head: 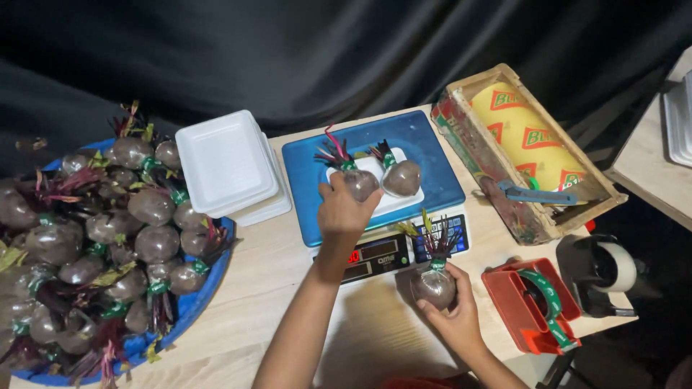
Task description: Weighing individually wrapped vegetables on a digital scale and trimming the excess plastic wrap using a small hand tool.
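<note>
My left hand (344, 210) grips a wrapped beet (360, 184) and sets it on a white foam tray (393, 204) that lies on the blue scale (425, 144). A second wrapped beet (402, 177) rests on the same tray to its right. My right hand (453, 311) holds a third wrapped beet (434, 286) with red stalks upright, just in front of the scale's display (376, 254).
A blue tub (189, 306) at the left is heaped with several wrapped beets (108, 230). A stack of white foam trays (229, 164) sits beside it. A wooden box with a film roll (530, 144) stands at the right, with a red tape dispenser (530, 306) and a black tape dispenser (602, 272) nearer.
</note>
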